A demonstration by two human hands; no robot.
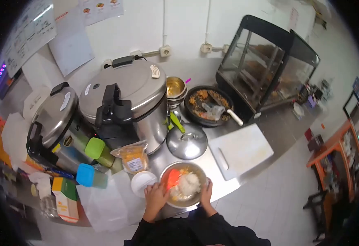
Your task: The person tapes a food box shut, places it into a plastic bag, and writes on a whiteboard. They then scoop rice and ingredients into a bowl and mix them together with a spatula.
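A round metal bowl (200, 172) stands at the counter's front edge, held between my two hands. Inside it lie a mound of white rice (190, 183), a bright orange-red item (173, 178) whose kind I cannot make out, and some yellowish bits. My left hand (156, 199) has its fingers on the left rim. My right hand (207, 194) grips the right rim, thumb and fingers partly hidden. Just left of the bowl is a small round white lid or dish (143, 183), close to my left fingertips. A plastic bag of orange-yellow food (133, 158) sits behind it.
Two large steel cookers (124, 88) fill the left back. A domed pot lid (186, 141), a white cutting board (245, 149) and a black pan (195, 115) with a white-handled utensil surround the bowl's far side. A glass display case (265, 65) stands back right; a carton (66, 201) is at left.
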